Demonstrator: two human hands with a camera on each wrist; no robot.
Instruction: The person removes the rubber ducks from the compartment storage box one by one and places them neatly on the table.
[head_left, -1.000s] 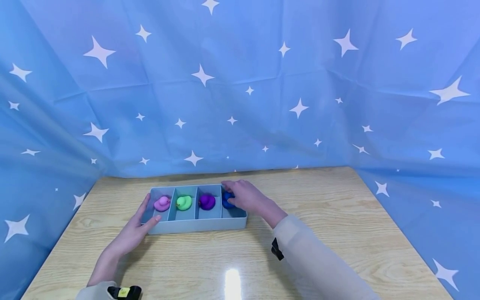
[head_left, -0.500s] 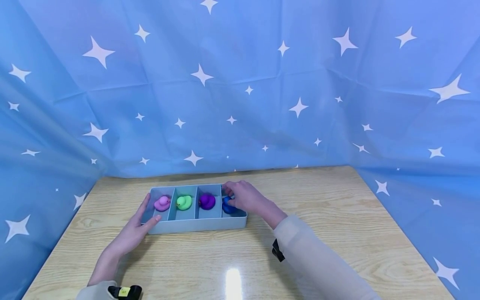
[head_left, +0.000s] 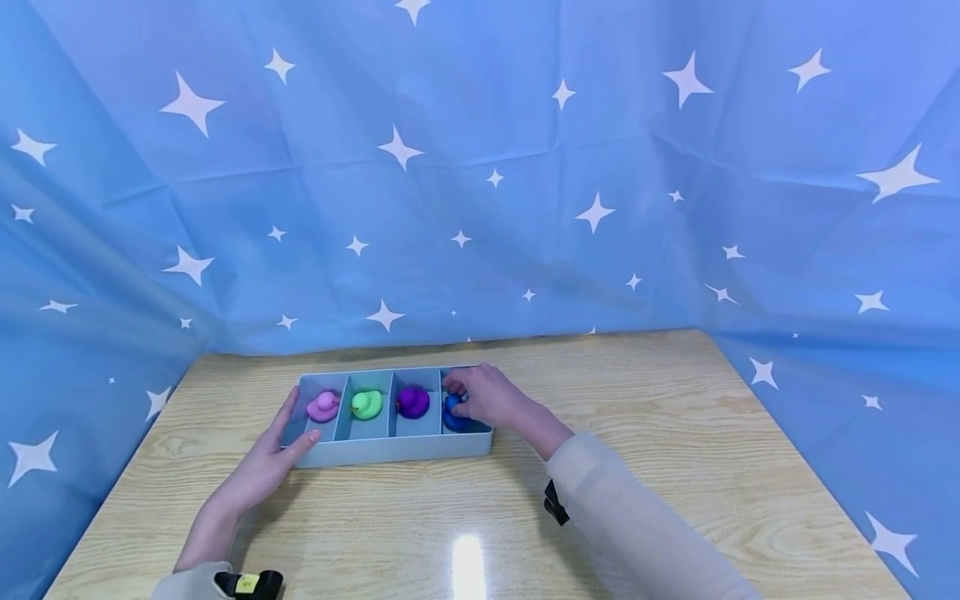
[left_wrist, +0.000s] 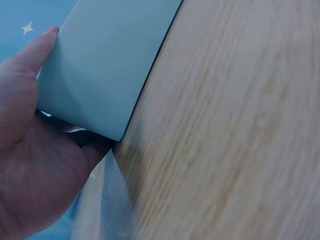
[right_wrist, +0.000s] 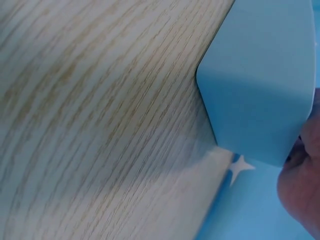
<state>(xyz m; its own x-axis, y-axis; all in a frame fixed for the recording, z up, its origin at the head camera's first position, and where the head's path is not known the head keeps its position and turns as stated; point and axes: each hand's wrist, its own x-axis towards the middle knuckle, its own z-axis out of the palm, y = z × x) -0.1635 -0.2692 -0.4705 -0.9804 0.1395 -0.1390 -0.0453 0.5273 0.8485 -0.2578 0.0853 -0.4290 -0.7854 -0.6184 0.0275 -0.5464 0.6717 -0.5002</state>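
Observation:
A light blue-grey divided box stands on the table. From left to right its compartments hold a pink rubber duck, a light green rubber duck, a purple rubber duck and a blue rubber duck. My left hand grips the box's left end, its thumb at the front wall and its fingers round the end. Over the rightmost compartment, my right hand reaches in and holds the blue duck between thumb and fingers, partly hiding it. In the right wrist view the box wall hides the fingertips.
The wooden table extends in front of the box and to its right. A blue curtain with white stars hangs behind the table and along both sides.
The blue duck has shifted slightly toward the front of its compartment. My right fingers have drawn in from the far rim and curled more. My left hand keeps its place on the box.

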